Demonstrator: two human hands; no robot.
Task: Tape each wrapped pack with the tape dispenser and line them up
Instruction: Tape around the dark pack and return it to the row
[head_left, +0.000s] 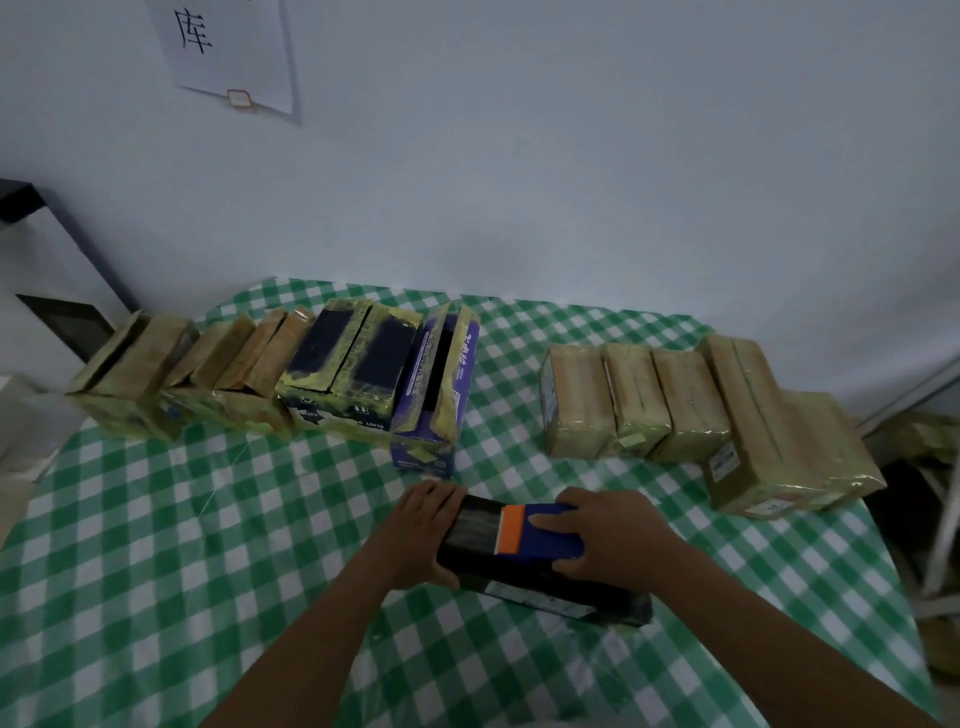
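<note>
A black wrapped pack (540, 587) lies flat near the table's front middle. My left hand (421, 530) holds its left end, fingers curled over the edge. My right hand (618, 540) grips a blue tape dispenser (545, 535) with an orange blade guard, pressed on top of the pack. A row of taped packs (270, 369) stands along the back left, ending in a purple box (441, 384). A second group of tan wrapped packs (675, 400) sits at the back right.
The table wears a green and white checked cloth (156, 545). A white wall with a paper sign (228, 47) rises behind it. A dark-edged white unit (47, 291) stands at the left; clutter and a metal frame (930, 467) are on the right.
</note>
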